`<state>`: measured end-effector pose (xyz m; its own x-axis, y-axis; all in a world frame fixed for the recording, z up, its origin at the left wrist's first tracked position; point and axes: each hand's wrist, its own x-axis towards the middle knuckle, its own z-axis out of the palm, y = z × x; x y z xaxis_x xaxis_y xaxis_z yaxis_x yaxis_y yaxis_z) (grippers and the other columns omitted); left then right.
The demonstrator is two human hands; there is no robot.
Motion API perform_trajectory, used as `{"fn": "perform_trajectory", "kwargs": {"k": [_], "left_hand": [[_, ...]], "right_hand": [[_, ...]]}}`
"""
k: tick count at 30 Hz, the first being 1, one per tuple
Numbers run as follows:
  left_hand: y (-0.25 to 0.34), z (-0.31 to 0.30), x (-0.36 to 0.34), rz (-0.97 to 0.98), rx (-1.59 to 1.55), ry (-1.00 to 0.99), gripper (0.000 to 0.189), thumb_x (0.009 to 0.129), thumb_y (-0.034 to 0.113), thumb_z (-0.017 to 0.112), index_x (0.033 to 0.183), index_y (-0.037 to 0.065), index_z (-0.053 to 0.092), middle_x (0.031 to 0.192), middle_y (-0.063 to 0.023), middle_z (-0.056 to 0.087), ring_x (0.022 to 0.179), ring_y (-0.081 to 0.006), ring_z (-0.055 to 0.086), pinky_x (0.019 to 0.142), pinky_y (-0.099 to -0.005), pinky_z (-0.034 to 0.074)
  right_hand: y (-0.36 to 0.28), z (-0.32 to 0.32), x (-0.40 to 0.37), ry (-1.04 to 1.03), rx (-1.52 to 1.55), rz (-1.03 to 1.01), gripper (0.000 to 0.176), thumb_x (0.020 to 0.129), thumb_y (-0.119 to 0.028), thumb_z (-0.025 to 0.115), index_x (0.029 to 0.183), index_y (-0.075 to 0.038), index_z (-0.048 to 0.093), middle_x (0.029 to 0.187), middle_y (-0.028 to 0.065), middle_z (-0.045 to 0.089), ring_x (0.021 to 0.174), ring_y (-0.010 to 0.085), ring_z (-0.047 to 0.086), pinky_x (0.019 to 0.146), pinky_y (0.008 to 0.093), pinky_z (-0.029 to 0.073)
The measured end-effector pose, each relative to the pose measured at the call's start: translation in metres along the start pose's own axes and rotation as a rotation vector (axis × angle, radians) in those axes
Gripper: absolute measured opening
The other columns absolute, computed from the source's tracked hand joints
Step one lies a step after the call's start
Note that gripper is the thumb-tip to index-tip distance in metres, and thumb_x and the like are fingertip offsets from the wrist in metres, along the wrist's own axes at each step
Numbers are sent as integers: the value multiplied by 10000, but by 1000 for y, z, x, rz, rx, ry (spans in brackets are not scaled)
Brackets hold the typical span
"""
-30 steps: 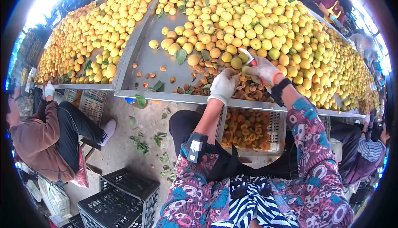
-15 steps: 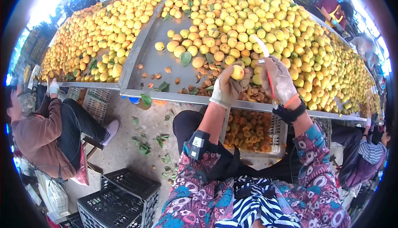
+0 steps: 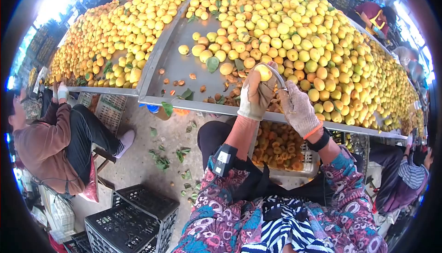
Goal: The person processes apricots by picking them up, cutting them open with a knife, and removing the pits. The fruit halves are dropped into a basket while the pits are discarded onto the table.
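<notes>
In my gloved left hand (image 3: 255, 92) a yellow apricot (image 3: 263, 72) is gripped above the table's near edge. My gloved right hand (image 3: 298, 108) is closed around a knife, its curved blade (image 3: 279, 77) lying along the right side of that apricot. The knife's handle is hidden in my fingers. Behind both hands spreads a large heap of whole apricots (image 3: 299, 27) on the metal table (image 3: 161, 80). Pits and scraps (image 3: 237, 78) lie just behind my left hand. Below the edge, a crate (image 3: 311, 163) holds halved apricots (image 3: 278, 145).
Black crates (image 3: 122, 230) stand on the floor at lower left. A person in a brown top (image 3: 46, 145) sits at the left by a second heap (image 3: 115, 37). Another person (image 3: 410, 175) sits at the far right. Fallen leaves (image 3: 161, 161) litter the floor.
The knife, upright and apart from the apricot before, has come down to the left against it. My right hand has lowered and turned; my left hand has lifted the apricot slightly.
</notes>
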<state>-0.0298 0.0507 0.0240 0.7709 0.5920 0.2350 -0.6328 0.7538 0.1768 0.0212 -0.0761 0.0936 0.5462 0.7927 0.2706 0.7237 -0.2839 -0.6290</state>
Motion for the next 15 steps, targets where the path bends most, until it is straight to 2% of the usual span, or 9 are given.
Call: {"fn": "perform_trajectory", "kwargs": {"k": [5,7,10,13,15], "left_hand": [[5,8,-1,53,115,-35,504,909,188,607,1280,-79,396,1353,-211,434,1258,-285,458,1077,-358,398],[8,11,-3,75,158,-50,478,898,166,617,1274,-56,426,1344,-199,454,1250,-275,469,1063,-346,410],[21,10,-5,53,337,-121,428,882,120,620,1262,-14,478,1318,-171,497,1236,-251,490,1022,-315,435],[27,21,-8,33,384,-235,403,867,61,596,1258,16,508,1301,-132,531,1220,-240,510,982,-286,445],[31,29,-13,-13,430,-231,406,853,35,579,1254,18,518,1300,-120,536,1217,-237,515,991,-291,432]], "right_hand": [[22,11,0,-8,131,10,169,915,-125,556,1011,8,515,649,222,568,609,392,599,511,411,436],[-1,-7,-1,-12,72,-59,177,913,-122,561,1021,11,517,653,216,571,604,379,601,516,400,439],[1,-26,-2,-61,78,-147,194,907,-120,576,1033,15,518,663,200,573,595,351,596,516,382,434],[-16,-57,-1,-217,-31,-74,200,904,-120,585,1028,20,514,660,183,568,581,327,588,516,371,428],[-20,-67,-1,-259,-20,-68,190,910,-128,577,1029,6,516,663,173,567,582,322,579,530,368,431]]}}
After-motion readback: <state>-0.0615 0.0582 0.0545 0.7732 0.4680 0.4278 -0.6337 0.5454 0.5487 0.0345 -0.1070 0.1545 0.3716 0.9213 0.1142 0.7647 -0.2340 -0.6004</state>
